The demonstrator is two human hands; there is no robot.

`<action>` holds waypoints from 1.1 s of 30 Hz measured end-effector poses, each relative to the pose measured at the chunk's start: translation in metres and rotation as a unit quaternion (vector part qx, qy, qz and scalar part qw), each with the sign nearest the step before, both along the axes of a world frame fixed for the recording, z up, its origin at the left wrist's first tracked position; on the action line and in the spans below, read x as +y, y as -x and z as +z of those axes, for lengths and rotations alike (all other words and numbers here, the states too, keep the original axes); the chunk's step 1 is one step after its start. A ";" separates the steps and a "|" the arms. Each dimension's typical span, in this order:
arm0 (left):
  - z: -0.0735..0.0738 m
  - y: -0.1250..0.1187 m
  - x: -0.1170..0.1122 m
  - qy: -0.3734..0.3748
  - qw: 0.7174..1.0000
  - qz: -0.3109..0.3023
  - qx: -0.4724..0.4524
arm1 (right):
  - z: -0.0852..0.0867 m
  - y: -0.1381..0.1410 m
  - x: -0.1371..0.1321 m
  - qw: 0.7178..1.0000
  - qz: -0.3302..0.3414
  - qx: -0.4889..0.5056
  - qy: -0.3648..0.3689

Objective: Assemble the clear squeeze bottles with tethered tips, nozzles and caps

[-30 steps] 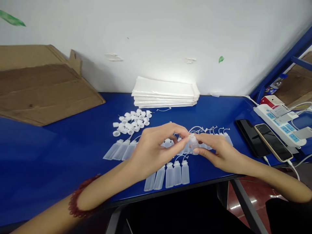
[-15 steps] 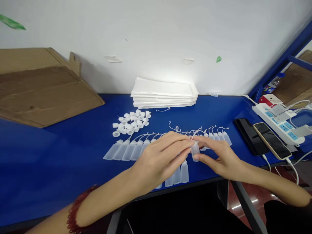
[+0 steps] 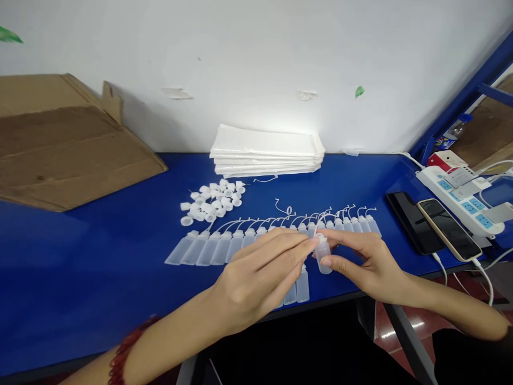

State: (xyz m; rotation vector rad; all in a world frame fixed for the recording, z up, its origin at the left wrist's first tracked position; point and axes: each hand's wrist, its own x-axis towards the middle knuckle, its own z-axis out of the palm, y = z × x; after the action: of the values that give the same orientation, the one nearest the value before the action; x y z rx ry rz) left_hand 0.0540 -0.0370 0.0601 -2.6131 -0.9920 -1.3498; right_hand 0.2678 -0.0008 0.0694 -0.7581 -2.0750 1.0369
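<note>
Where the two hands meet: a small translucent squeeze bottle (image 3: 323,255) is held tilted over the near part of the blue bench (image 3: 100,256), between the two rows of bottles lying there.
Right hand (image 3: 363,262): thumb and forefinger are closed on the bottle's body, with the other fingers loosely curled behind.
Left hand (image 3: 260,275): the fingers are stretched long and drawn together, their tips pinched at the bottle's top. Whether a cap sits between them cannot be told. A red bead bracelet (image 3: 120,355) circles the wrist.
Long row of bottles (image 3: 240,240): they lie side by side just beyond the hands, with thin white tethers curling off their tops.
Short row (image 3: 302,286): it lies near the bench edge, partly hidden under the left hand.
Loose white caps (image 3: 208,206): heaped behind the long row's left end.
Against the wall: a stack of white bags (image 3: 266,152), with a flattened cardboard box (image 3: 68,144) to its left.
Right end: a black phone (image 3: 411,222) and a second phone (image 3: 449,229) lie beside a power strip (image 3: 460,198).
</note>
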 end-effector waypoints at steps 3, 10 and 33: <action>0.001 0.000 -0.001 0.015 1.000 -0.001 0.001 | -0.001 0.000 -0.001 0.999 0.003 0.009 0.031; 0.007 0.002 0.001 0.006 1.000 0.011 -0.020 | -0.001 0.001 0.001 0.998 0.008 0.001 0.061; -0.024 -0.013 -0.026 0.028 0.994 0.003 0.110 | -0.015 -0.009 -0.014 0.974 0.018 -0.102 0.199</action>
State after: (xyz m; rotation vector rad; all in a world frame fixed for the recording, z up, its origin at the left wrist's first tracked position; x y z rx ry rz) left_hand 0.0674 -0.0628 0.0364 -2.7215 -1.0177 -1.0174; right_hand 0.2770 -0.0149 0.0548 -1.0656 -2.0788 1.4765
